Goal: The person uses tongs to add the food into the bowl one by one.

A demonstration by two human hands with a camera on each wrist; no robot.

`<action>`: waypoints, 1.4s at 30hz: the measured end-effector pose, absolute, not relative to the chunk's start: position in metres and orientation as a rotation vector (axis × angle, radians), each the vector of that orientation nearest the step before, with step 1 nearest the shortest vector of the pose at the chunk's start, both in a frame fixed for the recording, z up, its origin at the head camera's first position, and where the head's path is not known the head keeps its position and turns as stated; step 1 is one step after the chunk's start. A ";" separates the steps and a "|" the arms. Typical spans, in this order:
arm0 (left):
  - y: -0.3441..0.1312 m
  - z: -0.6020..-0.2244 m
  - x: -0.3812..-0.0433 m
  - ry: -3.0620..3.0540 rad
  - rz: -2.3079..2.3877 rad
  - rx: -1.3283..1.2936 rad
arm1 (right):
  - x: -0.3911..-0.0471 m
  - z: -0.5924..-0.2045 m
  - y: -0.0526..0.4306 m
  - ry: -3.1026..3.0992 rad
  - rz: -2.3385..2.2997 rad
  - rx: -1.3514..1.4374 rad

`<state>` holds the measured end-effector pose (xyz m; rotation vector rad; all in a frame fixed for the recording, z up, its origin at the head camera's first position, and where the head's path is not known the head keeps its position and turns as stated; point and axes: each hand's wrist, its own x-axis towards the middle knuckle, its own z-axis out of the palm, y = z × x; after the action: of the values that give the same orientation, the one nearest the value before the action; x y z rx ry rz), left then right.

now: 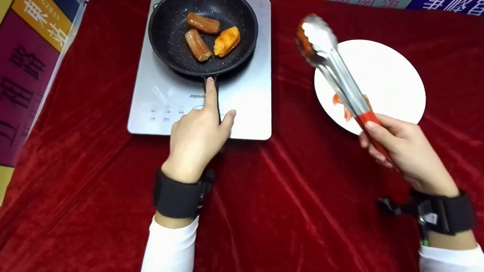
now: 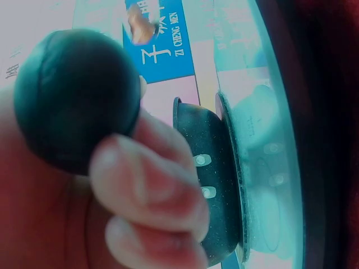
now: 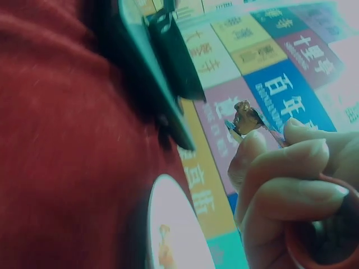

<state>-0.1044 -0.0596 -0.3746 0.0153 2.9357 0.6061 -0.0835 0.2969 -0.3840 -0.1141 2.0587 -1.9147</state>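
My left hand (image 1: 193, 134) grips the black handle of a frying pan (image 1: 172, 49), index finger stretched along it. In the left wrist view the rounded handle end (image 2: 78, 101) shows between curled fingers. Two brown rib-like pieces (image 1: 203, 23) and a golden-orange piece (image 1: 227, 41) lie in the pan. My right hand (image 1: 410, 152) holds metal tongs (image 1: 348, 81) by their red grips, raised over the plate's left side. Between the tong tips is an orange-brown piece of food (image 1: 305, 38), partly hidden by the metal; in the right wrist view it looks brownish (image 3: 245, 116).
The pan stands on a silver induction cooker (image 1: 247, 112). To its right lies a white plate (image 1: 389, 76) with orange-red scraps (image 1: 346, 109) near its lower left. Dark red velvet cloth (image 1: 283, 214) covers the table. Colourful panels with writing (image 1: 22, 76) border the left and back.
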 end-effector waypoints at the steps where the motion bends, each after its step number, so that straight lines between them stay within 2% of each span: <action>1: -0.060 -0.375 -0.104 2.940 0.606 0.017 | -0.087 -0.382 0.291 2.070 -1.899 -0.128; 12: -0.060 -0.377 -0.106 2.926 0.608 0.018 | -0.117 -0.359 0.213 2.336 -1.667 -0.300; 17: -0.058 -0.378 -0.108 2.910 0.627 0.026 | -0.125 -0.361 0.185 2.470 -1.526 -0.361; 27: -0.057 -0.378 -0.108 2.897 0.619 0.013 | -0.146 -0.394 0.155 2.518 -1.494 -0.423; 42: -0.060 -0.376 -0.107 2.948 0.593 0.010 | -0.144 -0.399 0.124 2.637 -1.440 -0.534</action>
<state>-0.1073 -0.0596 -0.3757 0.0096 2.9483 0.5931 -0.1442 0.1235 -0.3992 -0.5341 2.6374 -1.4398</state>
